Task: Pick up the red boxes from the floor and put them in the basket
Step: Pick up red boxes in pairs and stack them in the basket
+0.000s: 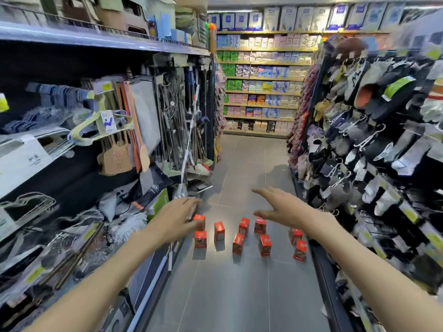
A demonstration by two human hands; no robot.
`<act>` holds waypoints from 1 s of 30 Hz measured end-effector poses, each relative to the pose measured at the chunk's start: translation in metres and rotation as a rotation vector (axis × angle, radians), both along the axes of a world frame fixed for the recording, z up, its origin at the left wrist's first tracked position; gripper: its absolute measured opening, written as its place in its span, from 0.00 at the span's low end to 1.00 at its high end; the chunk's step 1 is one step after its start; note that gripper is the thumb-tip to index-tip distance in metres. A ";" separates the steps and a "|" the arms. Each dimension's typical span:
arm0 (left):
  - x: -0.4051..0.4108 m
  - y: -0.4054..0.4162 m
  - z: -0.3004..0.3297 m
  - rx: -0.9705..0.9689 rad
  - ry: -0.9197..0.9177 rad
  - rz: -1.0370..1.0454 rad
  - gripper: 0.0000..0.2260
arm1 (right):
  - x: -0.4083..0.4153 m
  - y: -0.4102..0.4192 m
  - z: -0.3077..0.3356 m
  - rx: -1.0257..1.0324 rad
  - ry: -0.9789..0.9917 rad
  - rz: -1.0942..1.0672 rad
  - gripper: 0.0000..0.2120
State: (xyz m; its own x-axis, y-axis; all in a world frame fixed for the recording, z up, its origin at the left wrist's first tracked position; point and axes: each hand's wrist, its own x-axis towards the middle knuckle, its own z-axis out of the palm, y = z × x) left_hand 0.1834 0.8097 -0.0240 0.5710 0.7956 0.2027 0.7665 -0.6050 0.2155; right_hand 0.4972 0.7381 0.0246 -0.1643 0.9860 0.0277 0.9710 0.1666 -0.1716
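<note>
— Where are the red boxes?
— Standing upright on the grey floor, in the aisle between the shelves.
— And the grips?
— Left hand and right hand both reach forward, fingers spread, holding nothing.

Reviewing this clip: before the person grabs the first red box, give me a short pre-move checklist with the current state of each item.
1. Small red cardboard boxes on the grey tiled floor: ok, nine visible, all standing upright, e.g. the front middle box.
2. Left hand free: ok, fingers extended, holding nothing, in front of the far-left red box in this view.
3. Right hand free: ok, open, palm down, above the far red box.
4. Basket in view: not ok, none visible.
5. Contact with any box: cannot tell for the left hand; the right appears clear.
6. Aisle path to the boxes: ok, nothing lies on the floor between the person and the boxes.
</note>
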 end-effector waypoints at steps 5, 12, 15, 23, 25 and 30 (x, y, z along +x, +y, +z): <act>0.027 0.116 -0.009 0.005 0.009 0.023 0.28 | 0.021 0.123 -0.007 -0.037 -0.004 0.032 0.34; 0.060 0.302 -0.044 0.016 -0.023 0.018 0.26 | 0.051 0.307 -0.035 -0.066 -0.041 0.053 0.33; 0.074 0.380 -0.050 0.000 -0.023 0.017 0.25 | 0.063 0.386 -0.038 -0.089 -0.033 0.041 0.33; 0.113 0.556 -0.085 -0.080 -0.010 0.004 0.28 | 0.107 0.574 -0.057 -0.109 0.056 0.018 0.32; 0.123 0.600 -0.094 -0.080 -0.026 0.002 0.28 | 0.118 0.624 -0.069 -0.123 0.063 0.031 0.32; 0.144 0.710 -0.140 -0.075 -0.048 0.050 0.27 | 0.141 0.754 -0.117 -0.106 0.055 0.072 0.33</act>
State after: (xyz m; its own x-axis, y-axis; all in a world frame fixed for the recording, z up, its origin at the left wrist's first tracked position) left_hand 0.3272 1.5200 -0.1643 0.5208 0.8370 0.1680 0.7831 -0.5468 0.2962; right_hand 0.6379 1.4917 -0.0928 -0.2360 0.9696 -0.0653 0.9458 0.2138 -0.2443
